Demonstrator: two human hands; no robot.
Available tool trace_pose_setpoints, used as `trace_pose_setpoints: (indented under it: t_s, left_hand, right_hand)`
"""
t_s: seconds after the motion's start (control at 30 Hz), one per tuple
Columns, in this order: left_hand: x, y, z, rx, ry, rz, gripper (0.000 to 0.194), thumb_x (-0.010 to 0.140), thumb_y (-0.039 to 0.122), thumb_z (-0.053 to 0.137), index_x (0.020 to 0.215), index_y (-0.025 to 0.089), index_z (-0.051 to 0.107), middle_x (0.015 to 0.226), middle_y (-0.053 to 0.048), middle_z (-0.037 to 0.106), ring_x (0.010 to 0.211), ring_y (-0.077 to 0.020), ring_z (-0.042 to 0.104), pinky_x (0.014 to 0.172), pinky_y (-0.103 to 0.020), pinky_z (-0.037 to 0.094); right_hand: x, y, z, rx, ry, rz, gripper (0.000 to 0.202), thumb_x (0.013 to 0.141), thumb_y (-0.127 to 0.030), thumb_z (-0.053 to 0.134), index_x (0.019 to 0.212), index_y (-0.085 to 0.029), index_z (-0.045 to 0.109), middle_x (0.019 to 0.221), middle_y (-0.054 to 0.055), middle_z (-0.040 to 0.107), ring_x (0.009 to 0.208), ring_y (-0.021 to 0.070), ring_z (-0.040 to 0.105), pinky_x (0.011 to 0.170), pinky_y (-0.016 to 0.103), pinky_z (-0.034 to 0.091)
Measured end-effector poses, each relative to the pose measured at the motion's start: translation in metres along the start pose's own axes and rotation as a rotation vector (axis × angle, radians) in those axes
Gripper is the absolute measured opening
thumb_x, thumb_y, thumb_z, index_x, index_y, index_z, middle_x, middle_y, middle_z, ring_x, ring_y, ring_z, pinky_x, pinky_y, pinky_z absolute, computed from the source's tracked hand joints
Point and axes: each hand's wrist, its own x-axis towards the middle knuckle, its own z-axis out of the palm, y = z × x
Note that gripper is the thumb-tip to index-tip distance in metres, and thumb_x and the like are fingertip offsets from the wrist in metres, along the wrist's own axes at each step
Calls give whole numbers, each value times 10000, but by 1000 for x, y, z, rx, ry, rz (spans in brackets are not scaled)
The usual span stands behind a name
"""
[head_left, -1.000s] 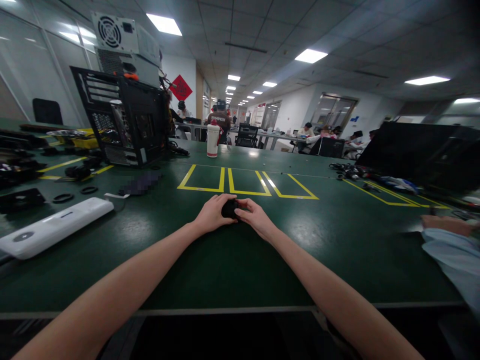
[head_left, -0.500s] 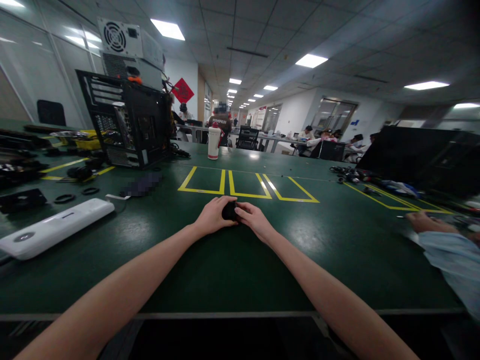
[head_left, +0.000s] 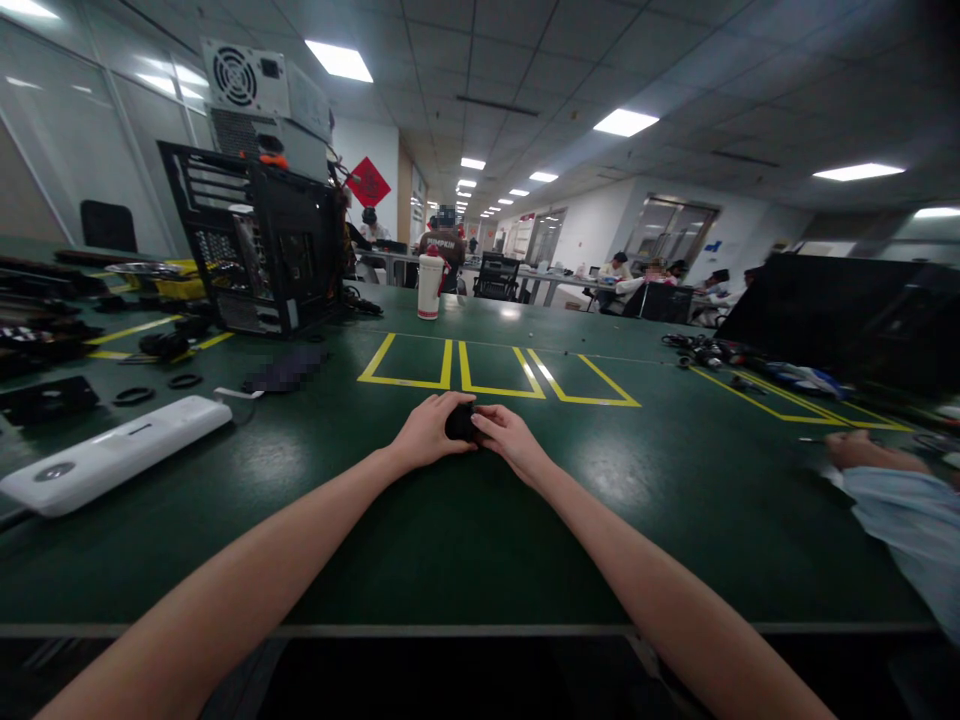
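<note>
The grip of the left hand (head_left: 426, 432) is curled around a small black object (head_left: 459, 424), whose upper and lower edges are spanned by the digits. The object's right side is pinched by the fingertips of the right hand (head_left: 511, 438). It is thus held directly between the two hands: to the right of the left palm, to the left of the right fingertips. Neither hand can be called nearer, since both are touching it, though more of it is enclosed by the left. Its long axis cannot be told, as much of its outline is covered; nor can it be told whether the green bench (head_left: 465, 540) is touched by it. Just beyond the hands, yellow tape outlines (head_left: 409, 383) are laid, and to the left a white device (head_left: 127, 452) is placed, well apart.
</note>
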Motion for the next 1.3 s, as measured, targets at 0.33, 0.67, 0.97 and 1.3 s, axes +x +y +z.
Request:
trace_pose_setpoints:
  t_s: [0.33, 0.67, 0.97, 1.3]
  left_hand:
    - [-1, 0, -1, -1, -2, -1, 581, 621, 343, 684, 1130, 238, 424, 1101, -40, 536, 1006, -241, 507, 854, -395, 419]
    - [1, -1, 1, -2, 0, 6, 588, 615, 343, 689, 1130, 238, 426, 1106, -34, 533, 1010, -230, 507, 863, -380, 416]
    - [1, -4, 2, 1, 3, 12, 593, 617, 361, 684, 1134, 238, 422, 1105, -40, 533, 993, -234, 511, 844, -386, 422]
    - [0, -1, 0, -5, -8, 6, 573, 632, 357, 675, 1132, 235, 421, 1101, -39, 530, 987, -230, 511, 834, -379, 426]
  right_hand:
    - [-6, -1, -5, -57, -95, -57, 349, 619, -330, 671, 908, -228, 503, 857, 5, 575, 842, 155, 558, 784, 358, 445]
    - [3, 3, -4, -36, -36, -33, 335, 653, -366, 628, 936, -211, 540, 958, 31, 553, 898, 156, 532, 797, 342, 444]
    - [-6, 0, -4, -154, -81, -182, 315, 652, -313, 641, 927, -224, 517, 938, 14, 559, 923, 157, 529, 825, 342, 429]
    - [0, 4, -3, -162, -15, -128, 341, 680, -352, 604, 976, -201, 530, 1009, 41, 554, 930, 170, 536, 848, 368, 409]
